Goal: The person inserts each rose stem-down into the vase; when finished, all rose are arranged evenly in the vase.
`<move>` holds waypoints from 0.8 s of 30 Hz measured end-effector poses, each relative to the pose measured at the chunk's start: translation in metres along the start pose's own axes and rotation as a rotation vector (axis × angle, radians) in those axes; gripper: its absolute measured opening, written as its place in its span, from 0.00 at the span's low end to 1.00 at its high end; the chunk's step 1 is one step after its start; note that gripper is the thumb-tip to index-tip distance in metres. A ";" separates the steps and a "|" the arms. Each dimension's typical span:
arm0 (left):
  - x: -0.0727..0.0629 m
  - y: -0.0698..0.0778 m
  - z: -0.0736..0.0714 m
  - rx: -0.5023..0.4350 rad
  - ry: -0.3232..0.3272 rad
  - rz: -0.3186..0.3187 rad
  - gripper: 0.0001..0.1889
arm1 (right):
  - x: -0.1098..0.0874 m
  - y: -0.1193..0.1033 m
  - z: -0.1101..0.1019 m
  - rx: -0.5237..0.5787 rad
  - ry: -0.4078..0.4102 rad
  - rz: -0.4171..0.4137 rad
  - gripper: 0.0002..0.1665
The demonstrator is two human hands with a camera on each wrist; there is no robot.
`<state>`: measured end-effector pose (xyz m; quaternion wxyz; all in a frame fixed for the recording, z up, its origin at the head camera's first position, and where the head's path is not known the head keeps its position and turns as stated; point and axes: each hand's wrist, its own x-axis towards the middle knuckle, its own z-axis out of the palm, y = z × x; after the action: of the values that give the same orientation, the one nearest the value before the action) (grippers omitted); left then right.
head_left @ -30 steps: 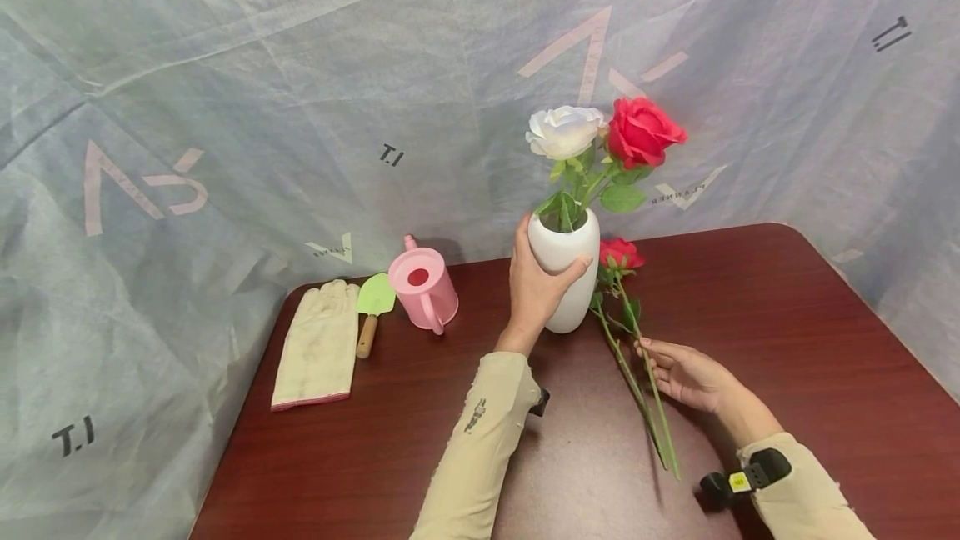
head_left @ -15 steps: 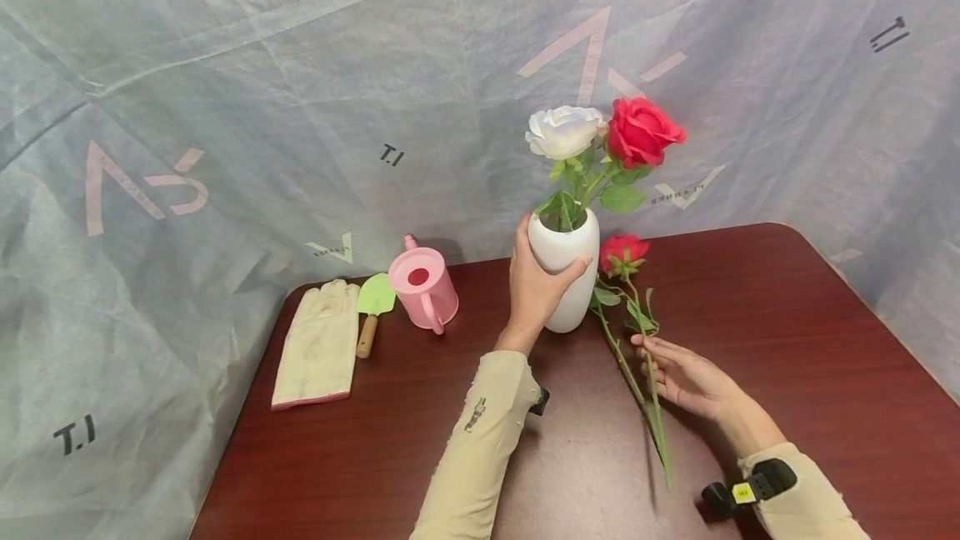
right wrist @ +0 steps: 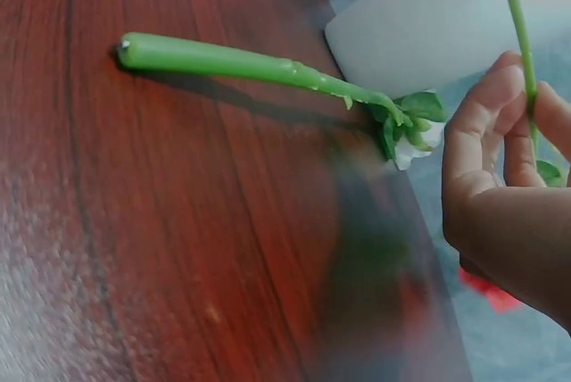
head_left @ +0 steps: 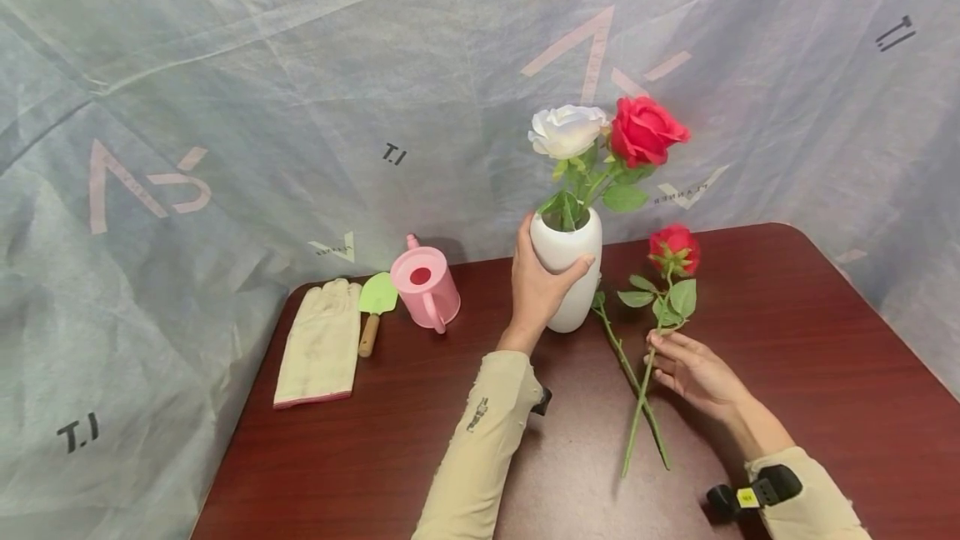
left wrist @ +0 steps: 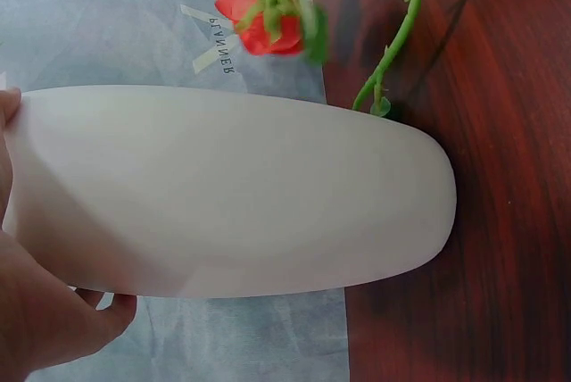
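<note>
My left hand [head_left: 542, 290] grips the white vase [head_left: 573, 290] round its upper side, thumb across the front. A white rose [head_left: 567, 132] and a red rose [head_left: 647, 132] stand in the vase. My right hand [head_left: 701, 377] pinches the stem of another red rose [head_left: 673, 250] between thumb and fingers, below its leaves, bloom pointing away. Beneath that stem another rose stem [head_left: 621, 352] lies on the table; its bloom is hidden behind the vase in the head view. In the right wrist view its white bloom [right wrist: 419, 143] shows past the vase base.
Left of the vase stands a pink watering can [head_left: 425, 290]. Beside it lie a small green trowel [head_left: 372, 311] with a wooden handle and a cream glove [head_left: 318, 348]. A grey sheet [head_left: 300, 107] hangs behind the dark red table [head_left: 810, 340].
My right hand has lifted the red rose off the other stem and moved it slightly right, its bloom swinging right and its stem end left. The left hand stays on the vase.
</note>
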<state>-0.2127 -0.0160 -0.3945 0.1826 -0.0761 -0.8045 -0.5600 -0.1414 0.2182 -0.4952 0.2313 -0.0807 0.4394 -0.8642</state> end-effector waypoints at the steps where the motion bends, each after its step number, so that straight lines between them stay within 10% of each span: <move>1: 0.000 0.000 0.000 -0.002 0.000 0.003 0.50 | 0.000 -0.001 0.001 0.001 0.005 -0.014 0.18; 24: 0.000 0.001 -0.001 0.007 0.003 -0.004 0.50 | -0.007 -0.021 0.006 0.097 0.131 -0.320 0.18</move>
<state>-0.2122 -0.0164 -0.3938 0.1831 -0.0729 -0.8062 -0.5578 -0.1402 0.2277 -0.4741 0.0651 -0.0818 0.3929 -0.9136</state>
